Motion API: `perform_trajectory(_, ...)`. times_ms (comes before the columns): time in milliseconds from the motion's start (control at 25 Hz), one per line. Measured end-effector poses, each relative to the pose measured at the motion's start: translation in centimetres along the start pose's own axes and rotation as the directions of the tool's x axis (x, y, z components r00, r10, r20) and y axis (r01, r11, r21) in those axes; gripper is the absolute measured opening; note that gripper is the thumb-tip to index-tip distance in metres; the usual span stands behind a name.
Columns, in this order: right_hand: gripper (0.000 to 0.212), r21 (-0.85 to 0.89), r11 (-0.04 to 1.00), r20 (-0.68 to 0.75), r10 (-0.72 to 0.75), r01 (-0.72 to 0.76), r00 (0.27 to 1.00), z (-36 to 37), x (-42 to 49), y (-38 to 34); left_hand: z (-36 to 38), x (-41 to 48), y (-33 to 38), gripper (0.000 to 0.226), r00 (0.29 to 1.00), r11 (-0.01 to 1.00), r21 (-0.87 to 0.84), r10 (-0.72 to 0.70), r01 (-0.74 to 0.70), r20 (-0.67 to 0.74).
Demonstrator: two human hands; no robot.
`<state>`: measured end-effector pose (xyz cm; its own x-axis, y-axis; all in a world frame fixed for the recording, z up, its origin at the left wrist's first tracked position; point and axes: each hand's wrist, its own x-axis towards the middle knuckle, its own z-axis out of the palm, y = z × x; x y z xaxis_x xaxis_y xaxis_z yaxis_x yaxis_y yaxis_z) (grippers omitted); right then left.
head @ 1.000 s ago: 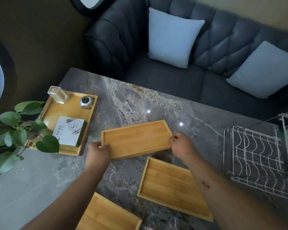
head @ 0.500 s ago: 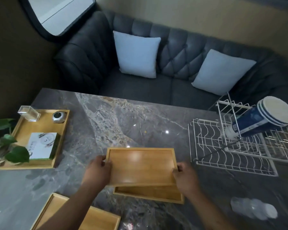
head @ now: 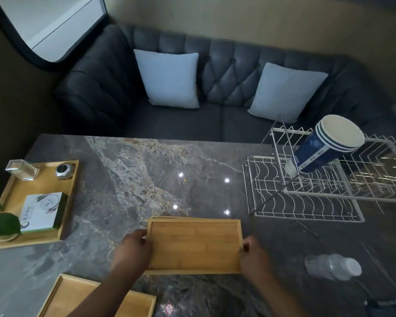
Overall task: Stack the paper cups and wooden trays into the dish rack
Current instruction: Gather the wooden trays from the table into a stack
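Note:
A wooden tray (head: 194, 245) lies at the near middle of the marble table, set on top of a second tray whose far edge just shows. My left hand (head: 133, 250) grips its left end and my right hand (head: 253, 255) grips its right end. Another wooden tray (head: 78, 298) lies at the near left, partly under my left forearm. The white wire dish rack (head: 306, 197) stands at the right. A stack of blue paper cups (head: 325, 145) leans tilted on the rack's upper tier.
A larger wooden tray (head: 16, 227) at the left holds a clear box, a small silver object and a booklet. Plant leaves (head: 0, 223) overhang it. A plastic bottle (head: 332, 266) lies at the near right. A grey sofa with two cushions lies beyond the table.
Both hands carried the tray from the table's middle left toward me and to the right, and lowered it onto the second tray. The camera view swung right, bringing the rack and cups into sight.

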<state>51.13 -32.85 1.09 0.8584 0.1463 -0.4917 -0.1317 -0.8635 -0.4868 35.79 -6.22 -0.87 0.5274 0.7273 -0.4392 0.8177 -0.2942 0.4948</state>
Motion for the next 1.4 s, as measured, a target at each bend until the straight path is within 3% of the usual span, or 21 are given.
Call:
perform_trajectory(160, 0.002, -0.026, 1.0, -0.025, -0.015, 0.014, 1.0, 0.3, 0.5, -0.5, 0.1, 0.3, 0.6, 0.038, 0.999, 1.0, 0.007, 0.011, -0.011, -0.037)
perform_trajectory(400, 0.005, -0.034, 0.999, -0.018, 0.039, -0.039, 0.999, 1.5, 0.8, 0.0, -0.2, 0.5, 0.8, 0.042, 0.998, 0.998, 0.069, 0.004, -0.008, 0.056)
perform_trajectory(560, 0.004, -0.033, 0.998, -0.037, 0.049, -0.051, 0.998, 1.6, 0.9, 0.0, -0.1, 0.4, 1.0, 0.047, 0.988, 0.999, -0.04, -0.02, 0.026, 0.151)
perform_trajectory(720, 0.017, 0.02, 0.993, -0.055, 0.116, -0.115, 0.992, 2.2, 0.8, -0.5, 0.7, -0.7, 1.1, 0.044, 0.963, 0.981, -0.165, -0.057, 0.104, 0.265)
perform_trajectory(800, 0.029, 0.02, 0.988, 0.02, 0.15, -0.151, 0.988, 2.8, 0.6, -0.3, 0.9, -0.9, 1.1, 0.038, 0.963, 0.98, -0.168, -0.062, 0.109, 0.261)
perform_trajectory(880, 0.026, -0.015, 0.986, 0.08, 0.165, -0.164, 0.983, 3.1, 0.4, -0.1, 1.0, -0.8, 1.3, 0.033, 0.964, 0.981, -0.158, -0.068, 0.111, 0.259)
perform_trajectory(1120, 0.027, -0.04, 0.982, 0.085, 0.185, -0.182, 0.979, 2.7, 1.1, 0.1, 1.3, -0.7, 2.0, 0.019, 0.96, 0.982, -0.161, -0.05, 0.098, 0.277)
perform_trajectory(1400, 0.03, 0.012, 0.976, 0.111, 0.214, -0.216, 0.971, 3.1, 1.9, 0.1, 1.3, -0.8, 3.0, 0.004, 0.938, 0.92, -0.319, -0.118, 0.227, 0.327)
